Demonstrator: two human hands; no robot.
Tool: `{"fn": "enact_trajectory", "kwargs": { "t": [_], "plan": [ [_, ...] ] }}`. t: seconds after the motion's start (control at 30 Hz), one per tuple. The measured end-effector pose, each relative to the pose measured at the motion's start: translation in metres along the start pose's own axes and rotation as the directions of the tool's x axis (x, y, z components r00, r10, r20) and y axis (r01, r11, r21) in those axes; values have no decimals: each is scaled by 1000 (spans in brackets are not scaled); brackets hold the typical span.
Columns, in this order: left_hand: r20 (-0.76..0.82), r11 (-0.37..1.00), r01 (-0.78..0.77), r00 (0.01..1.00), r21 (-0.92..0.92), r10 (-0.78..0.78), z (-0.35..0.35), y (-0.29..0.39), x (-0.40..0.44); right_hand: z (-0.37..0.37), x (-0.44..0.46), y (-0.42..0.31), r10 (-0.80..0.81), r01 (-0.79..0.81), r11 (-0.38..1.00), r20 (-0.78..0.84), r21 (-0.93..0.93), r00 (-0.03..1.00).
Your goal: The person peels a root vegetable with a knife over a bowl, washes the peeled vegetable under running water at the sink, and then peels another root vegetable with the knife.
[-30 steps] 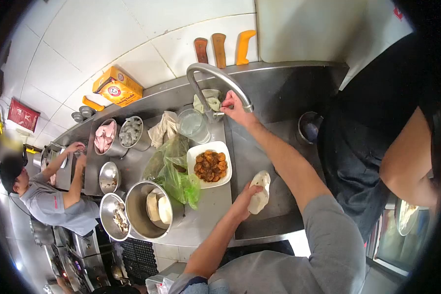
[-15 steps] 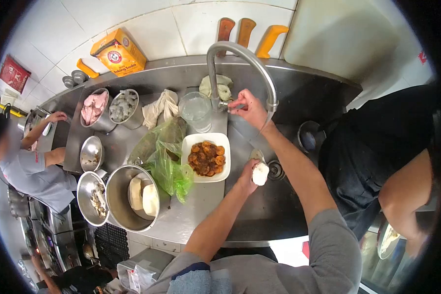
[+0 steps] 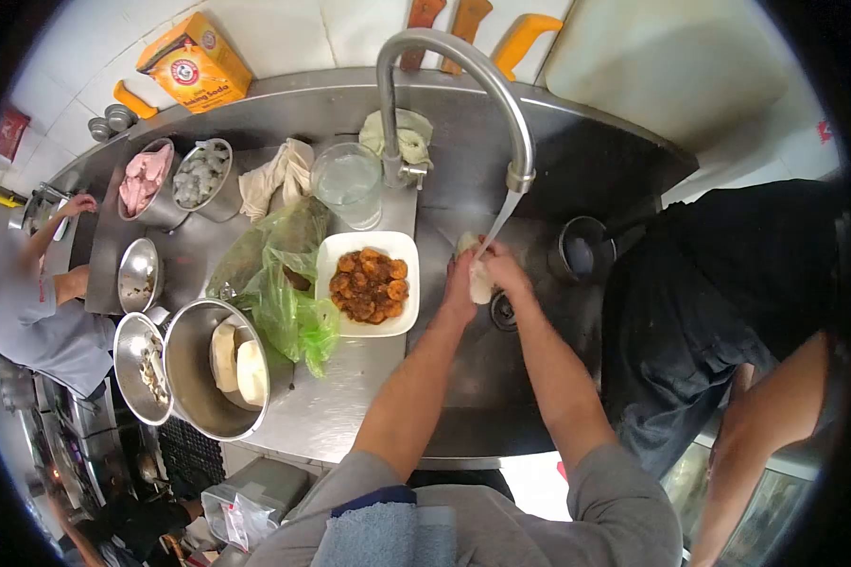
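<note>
Under the running faucet point(image 3: 459, 57), a pale, whitish piece point(image 3: 480, 282) is held over the sink point(image 3: 501, 378). My left hand point(image 3: 459, 288) is closed round its left side. My right hand point(image 3: 506, 269) grips it from the right, and water falls onto it there. To the left of the sink stands a square white dish point(image 3: 323, 283) of brown sauced pieces. A crumpled green plastic bag point(image 3: 288, 302) lies beside that dish. Further left, a deep metal pot point(image 3: 194, 411) holds two large pale pieces point(image 3: 251, 370).
Metal containers with pink meat point(image 3: 146, 180) and greyish pieces point(image 3: 201, 175), a glass of water point(image 3: 348, 184), cloths and a baking soda box point(image 3: 197, 64) line the back left. A metal pot point(image 3: 581, 250) stands at the sink's right. People stand at both sides.
Water now runs from the faucet. My right hand has left the faucet's handle and joined my left hand on the pale piece. The view has shifted.
</note>
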State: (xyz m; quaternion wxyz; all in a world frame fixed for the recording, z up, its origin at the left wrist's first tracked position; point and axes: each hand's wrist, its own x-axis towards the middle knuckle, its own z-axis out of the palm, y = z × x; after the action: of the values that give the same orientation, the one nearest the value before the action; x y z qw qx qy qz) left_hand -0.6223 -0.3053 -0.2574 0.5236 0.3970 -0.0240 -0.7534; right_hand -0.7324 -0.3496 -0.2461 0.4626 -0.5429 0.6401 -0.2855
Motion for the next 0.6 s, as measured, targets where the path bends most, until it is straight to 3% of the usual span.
{"fn": "enact_trajectory", "kwargs": {
  "t": [0.03, 0.13, 0.17, 0.23, 0.27, 0.33, 0.37, 0.43, 0.47, 0.57, 0.6],
  "plan": [
    [-38, 996, -62, 997, 71, 64, 5, 4, -2, 10, -5, 6, 31, -30, 996, 0, 87, 1000],
    [-98, 975, 17, 995, 221, 5, -2, 10, -11, 22, -3, 4, 141, -178, 883, 115, 434, 983],
    [-100, 964, 36, 995, 264, -9, -4, 10, -13, 20, 3, 0, 221, -283, 879, 198, 385, 955],
    [25, 982, 146, 988, 116, -150, -1, 16, -28, 11, 16, -20, 376, -472, 844, 347, 256, 859],
    [95, 978, 205, 973, 47, -209, 4, 22, -33, 11, 28, -13, 399, -506, 812, 355, 290, 845],
    [51, 972, 184, 980, 144, -193, 12, 27, -31, 16, 49, 9, 443, -568, 746, 378, 347, 813],
    [27, 966, 177, 982, 189, -185, 14, 29, -30, 18, 47, 12, 422, -532, 742, 333, 409, 843],
    [47, 982, 169, 984, 86, -173, 2, 33, -19, 23, 14, -5, 383, -446, 723, 231, 528, 894],
    [60, 985, 166, 984, 36, -168, -5, 33, -11, 43, 15, 14, 204, -247, 747, 140, 618, 969],
    [-66, 998, 60, 996, 33, -58, -13, 17, 9, 35, -14, -27, 377, -407, 776, 164, 481, 912],
    [-59, 994, 52, 997, 100, -46, -13, 15, 2, 31, -9, -25, 411, -492, 749, 271, 444, 870]
  ]
}}
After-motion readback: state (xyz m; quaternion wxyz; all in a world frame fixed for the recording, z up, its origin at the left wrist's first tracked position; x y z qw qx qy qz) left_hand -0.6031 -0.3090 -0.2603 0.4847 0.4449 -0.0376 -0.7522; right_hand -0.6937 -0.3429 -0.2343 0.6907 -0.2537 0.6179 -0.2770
